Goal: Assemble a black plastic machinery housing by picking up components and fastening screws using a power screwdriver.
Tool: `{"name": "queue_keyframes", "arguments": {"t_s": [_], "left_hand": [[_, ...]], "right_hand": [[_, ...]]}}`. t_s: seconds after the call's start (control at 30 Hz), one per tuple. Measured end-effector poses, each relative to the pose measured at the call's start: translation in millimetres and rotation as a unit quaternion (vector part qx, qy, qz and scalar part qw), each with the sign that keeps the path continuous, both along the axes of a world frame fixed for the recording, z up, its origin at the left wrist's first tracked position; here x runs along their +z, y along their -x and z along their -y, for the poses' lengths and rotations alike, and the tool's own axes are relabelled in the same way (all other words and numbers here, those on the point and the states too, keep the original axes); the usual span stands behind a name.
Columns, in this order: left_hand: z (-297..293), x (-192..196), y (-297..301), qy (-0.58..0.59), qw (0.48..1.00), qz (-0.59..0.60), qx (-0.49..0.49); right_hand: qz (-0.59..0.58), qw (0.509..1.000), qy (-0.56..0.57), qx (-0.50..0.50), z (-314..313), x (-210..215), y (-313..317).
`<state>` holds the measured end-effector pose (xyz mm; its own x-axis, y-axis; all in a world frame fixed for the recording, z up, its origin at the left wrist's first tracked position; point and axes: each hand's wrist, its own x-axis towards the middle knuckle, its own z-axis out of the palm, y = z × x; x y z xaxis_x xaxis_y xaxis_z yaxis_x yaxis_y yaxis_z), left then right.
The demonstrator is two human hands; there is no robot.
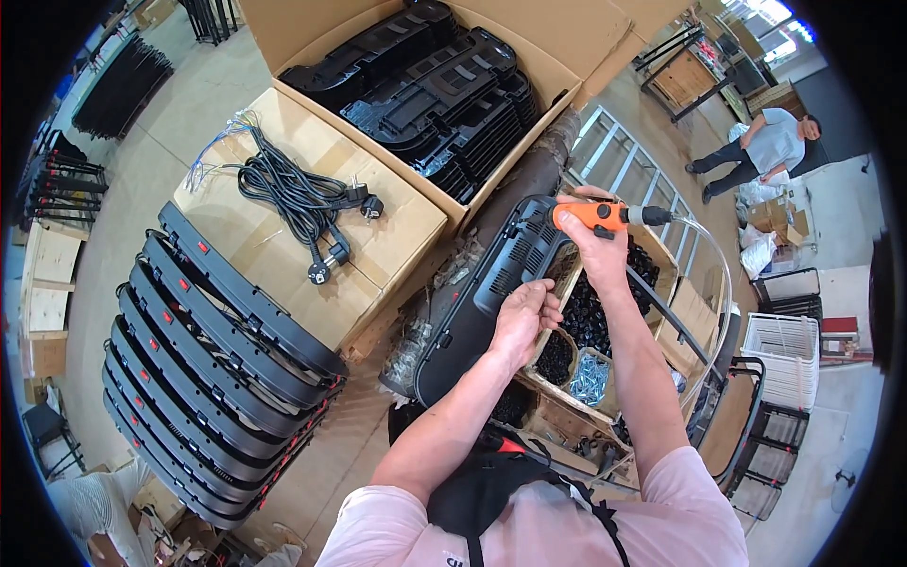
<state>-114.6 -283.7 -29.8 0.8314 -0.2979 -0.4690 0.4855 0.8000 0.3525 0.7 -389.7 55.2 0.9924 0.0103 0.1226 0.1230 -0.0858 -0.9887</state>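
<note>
My right hand [593,244] is wrapped round an orange power screwdriver [607,216], which has a clear hose [718,255] at its outer end. The tool's other end meets the far end of a long black plastic housing [458,326] with vent slots. My left hand [525,321] is at the housing's near right edge, fingers curled in a pinch; what they hold, if anything, is hidden. Just right of that hand, a wooden bin [605,414] holds black plastic parts [600,312], small black pieces [555,359] and silver screws [590,376].
A stack of curved black covers [217,378] with red switches stands at left. Black power cords [293,189] lie on a cardboard box [378,255]. Behind it, an open carton [557,94] holds black mouldings [435,94]. Another person [770,146] stands at far right beyond a metal ladder [628,165].
</note>
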Motion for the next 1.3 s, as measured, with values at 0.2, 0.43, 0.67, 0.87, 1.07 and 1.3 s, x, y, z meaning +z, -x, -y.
{"name": "queue_keyframes", "arguments": {"t_s": [0.2, 0.43, 0.67, 0.87, 1.07, 1.3], "left_hand": [[-9, 1, 8, -0.056, 0.998, 0.021, -0.006], [-26, 4, 8, 0.022, 0.999, -0.011, 0.031], [-30, -4, 5, 0.061, 0.996, -0.052, 0.042], [-29, -14, -1, 0.075, 0.992, -0.069, 0.069], [-19, -12, -21, 0.074, 0.988, -0.088, 0.098], [-18, -9, -35, 0.092, 0.970, -0.145, 0.169]], "right_hand": [[-0.005, 1.000, 0.022, 0.007, -6, -6, -6], [-0.012, 0.995, 0.091, 0.045, -12, 5, -18], [-0.037, 0.984, 0.170, 0.051, -26, 10, -27], [-0.036, 0.985, 0.154, 0.066, -20, 2, -33], [-0.048, 0.988, 0.136, 0.063, -18, 7, -30], [-0.021, 0.997, 0.051, 0.052, -2, 47, 43]]}}
